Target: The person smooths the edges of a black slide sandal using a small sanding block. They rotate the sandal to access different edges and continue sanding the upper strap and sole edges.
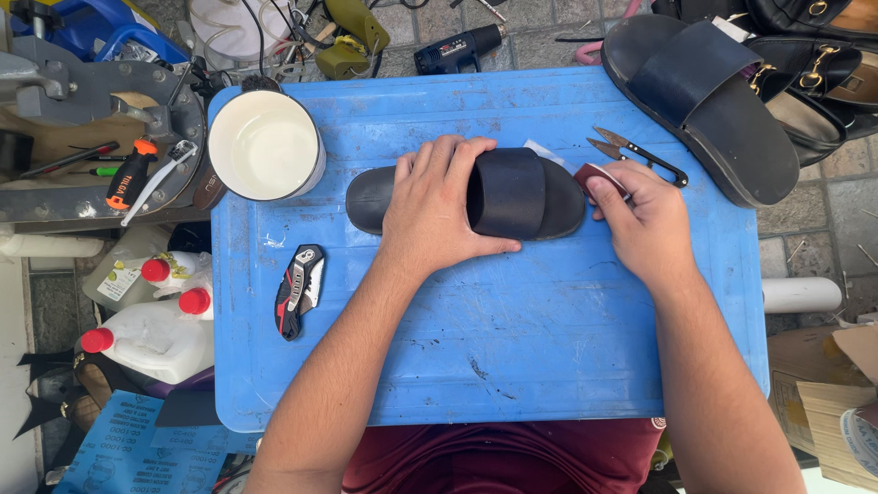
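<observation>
Both forearms reach up from six o'clock and meet over the middle of the blue plastic tabletop (512, 357). On the person's left, the left hand (439, 210) lies palm down on a black slide sandal (530, 197), fingers spread and curved over the footbed, the thumb hooked along the near edge of the wide strap; it presses the sandal flat rather than lifting it. At three o'clock from the sandal, the right hand (645, 224) is closed in a pinch, thumb and fingertips gripping a small folded piece of reddish-brown sandpaper (599, 176) held right against the sandal's toe end. The wrist is bent slightly inward toward the sole.

Lengthwise, the sandal lies across the board's centre, heel toward nine o'clock. Just beyond the right hand, at one o'clock, lies a pair of small thread snips (640, 151). A second matching black sandal (700, 101) rests at two o'clock, overhanging the tabletop's corner. At ten o'clock stands a white round tub (265, 146), and at eight o'clock from the left hand, a folding utility knife (298, 290) lies on the board, well apart from both hands.
</observation>
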